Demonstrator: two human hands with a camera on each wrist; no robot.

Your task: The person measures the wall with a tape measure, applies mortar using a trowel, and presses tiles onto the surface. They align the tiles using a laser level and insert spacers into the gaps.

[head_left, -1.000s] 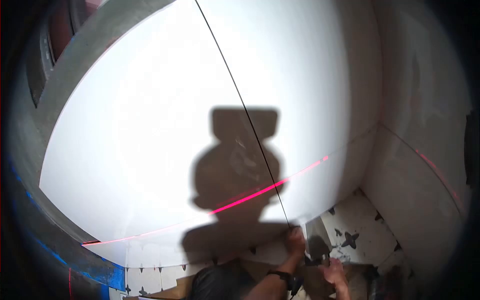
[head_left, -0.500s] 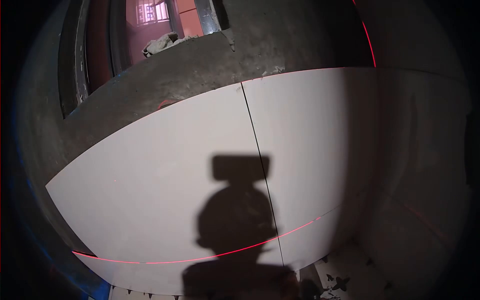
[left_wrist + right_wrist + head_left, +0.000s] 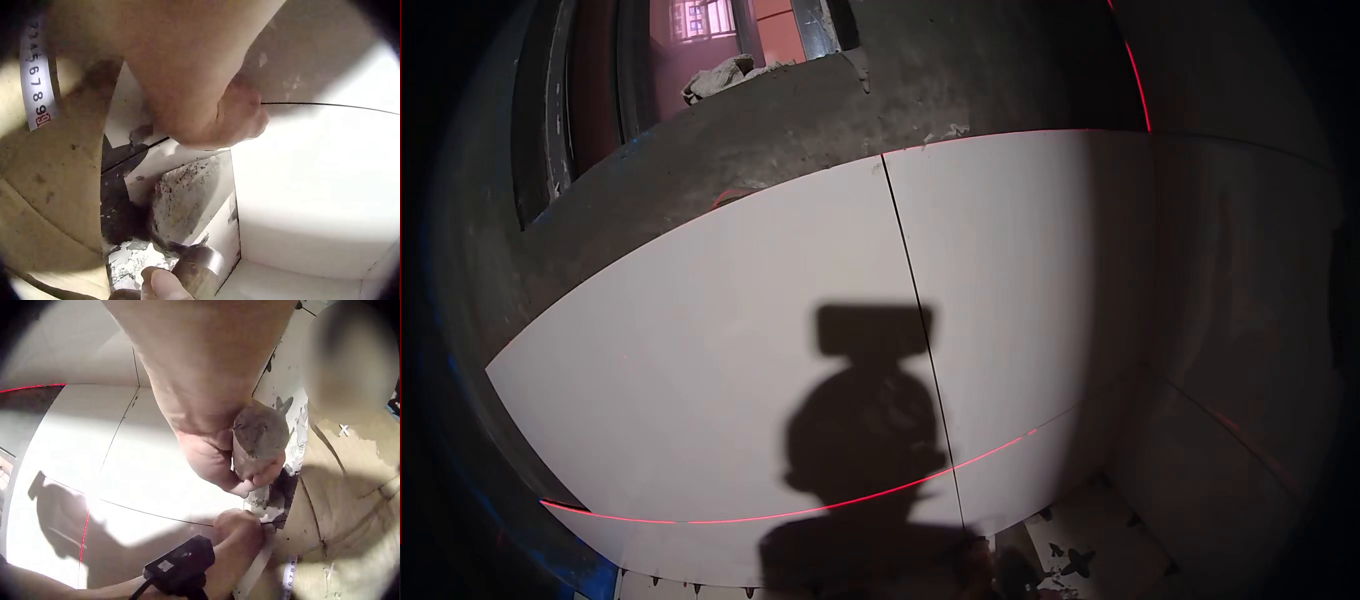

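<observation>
In the left wrist view, my left hand [image 3: 219, 119] is against the foot of the white wall panels [image 3: 312, 187], at the dark vertical joint; its fingers look bent, but their tips are hidden. My right hand [image 3: 164, 286] grips the round handle [image 3: 201, 267] of a trowel, whose mortar-smeared blade [image 3: 187, 197] lies over the floor tiles just below my left hand. From the right wrist view, my right hand [image 3: 209, 456] is wrapped round the mortar-caked handle [image 3: 257, 440], with my left hand [image 3: 239, 530] close beyond it. In the head view both hands are lost in shadow at the bottom.
Brown sheeting [image 3: 56, 187] covers the floor beside the tiles, with a printed measuring strip [image 3: 34, 81]. A red laser line [image 3: 730, 520] crosses the panels. Bare grey wall [image 3: 960, 90] and a window opening [image 3: 700, 40] are above; another pale wall [image 3: 1230, 270] meets the panels at the right.
The head view has tilted up, bringing in the window and the panels' top edge. Both hands, plain to see a second ago, have dropped into the dark bottom edge. The panels look dimmer.
</observation>
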